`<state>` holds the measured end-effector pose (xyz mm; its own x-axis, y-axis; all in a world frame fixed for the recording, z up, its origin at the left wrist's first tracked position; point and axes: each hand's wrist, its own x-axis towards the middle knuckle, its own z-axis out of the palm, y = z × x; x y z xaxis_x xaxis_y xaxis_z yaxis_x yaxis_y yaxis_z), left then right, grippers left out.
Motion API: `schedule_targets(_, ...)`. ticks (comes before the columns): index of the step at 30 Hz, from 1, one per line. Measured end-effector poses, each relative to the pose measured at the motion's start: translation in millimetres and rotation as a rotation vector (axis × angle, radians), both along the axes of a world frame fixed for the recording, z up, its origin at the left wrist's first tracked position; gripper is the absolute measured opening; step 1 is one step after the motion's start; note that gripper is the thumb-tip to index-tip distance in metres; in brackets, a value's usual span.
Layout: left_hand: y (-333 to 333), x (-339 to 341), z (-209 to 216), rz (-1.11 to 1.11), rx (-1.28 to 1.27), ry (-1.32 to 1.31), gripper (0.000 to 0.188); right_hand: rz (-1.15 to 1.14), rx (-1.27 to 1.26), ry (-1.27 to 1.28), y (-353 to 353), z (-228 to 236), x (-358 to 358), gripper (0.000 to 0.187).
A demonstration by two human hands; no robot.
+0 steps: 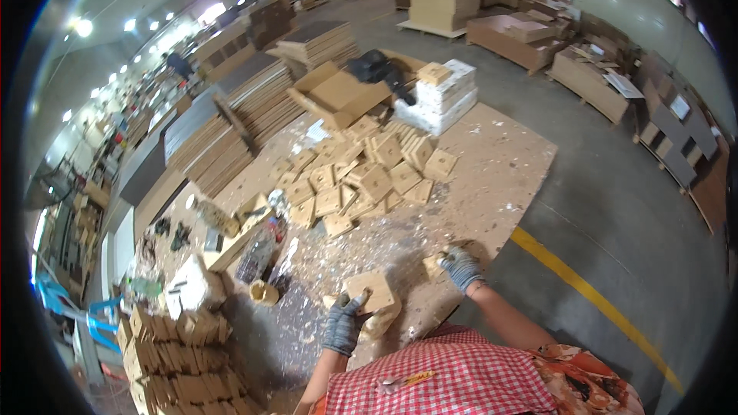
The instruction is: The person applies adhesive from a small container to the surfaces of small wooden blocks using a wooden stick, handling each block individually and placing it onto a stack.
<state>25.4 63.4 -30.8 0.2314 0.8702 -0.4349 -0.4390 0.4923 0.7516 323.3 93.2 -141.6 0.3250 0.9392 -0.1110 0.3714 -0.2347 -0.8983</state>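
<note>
Many wooden squares (374, 179) lie before 1 open carton (342, 91).

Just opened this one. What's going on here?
A person in gloves is working at a table with square wooden blocks. The left hand holds one block at its near left side. The right hand is at a small wood piece to the right; whether it grips the piece is hard to tell. Further back lies a loose pile of similar blocks, and rows of wood pieces are stacked at lower left.
</note>
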Motion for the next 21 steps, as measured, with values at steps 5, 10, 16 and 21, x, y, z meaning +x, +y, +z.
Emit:
schedule_targets(5, -16, -16, -6, 0.126, -0.019, 0.079, 0.043, 0.23, 0.169, -0.463, -18, 66, -40, 0.051)
schedule_targets(10, -28, -28, -8, 0.236, -0.032, -0.059, 0.044, 0.688, 0.044, -0.723, -38, 91, -117, 0.057)
schedule_targets(16, -42, -55, -4, 0.327, 0.063, 0.249, 0.038, 0.679, 0.113, -0.475, -17, 85, -132, 0.031)
schedule_targets(21, -56, -69, -13, 0.427, 0.112, 0.345, 0.034, 0.699, 0.586, -0.474, -33, 113, -156, 0.033)
